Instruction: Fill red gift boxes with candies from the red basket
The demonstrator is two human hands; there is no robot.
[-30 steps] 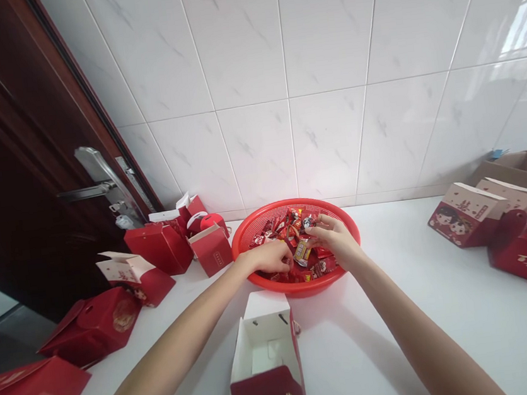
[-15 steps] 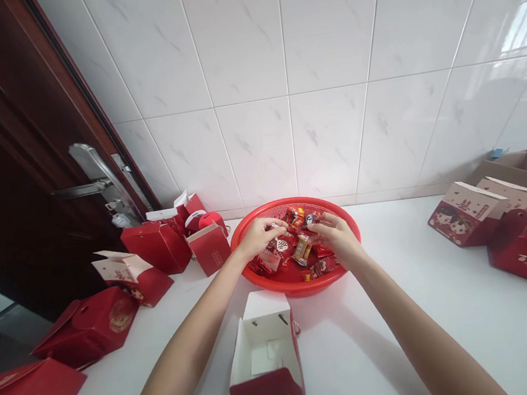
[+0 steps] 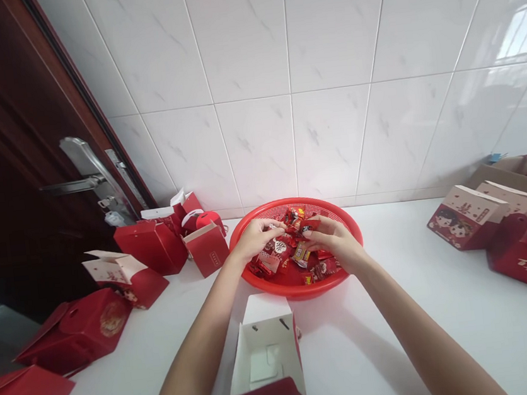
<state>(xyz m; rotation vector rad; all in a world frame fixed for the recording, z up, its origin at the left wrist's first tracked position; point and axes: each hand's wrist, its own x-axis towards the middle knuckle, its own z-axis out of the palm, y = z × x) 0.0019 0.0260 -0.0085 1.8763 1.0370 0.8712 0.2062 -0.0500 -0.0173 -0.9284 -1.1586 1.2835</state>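
Both my hands are over a red plastic basket with a perforated wall, which holds several wrapped candies. My left hand is on the left side, thumb and fingers pinched together. Red wrappers lie right at its fingertips, so what it grips is hard to make out. Between the thumb and fingers of my right hand is a red wrapped candy, lifted above the others. In front of the basket stands an open gift box, white inside and dark red outside, with rope handles. Its bare bottom shows.
Red gift boxes line the left side of the white table. More gift boxes stand at the right, before a cardboard carton. A tiled wall closes off the back, and a dark door is at the left.
The red wrapped candy in my right hand now shows more clearly, tilted up between the fingers. My left hand has barely moved. The view has shifted slightly.
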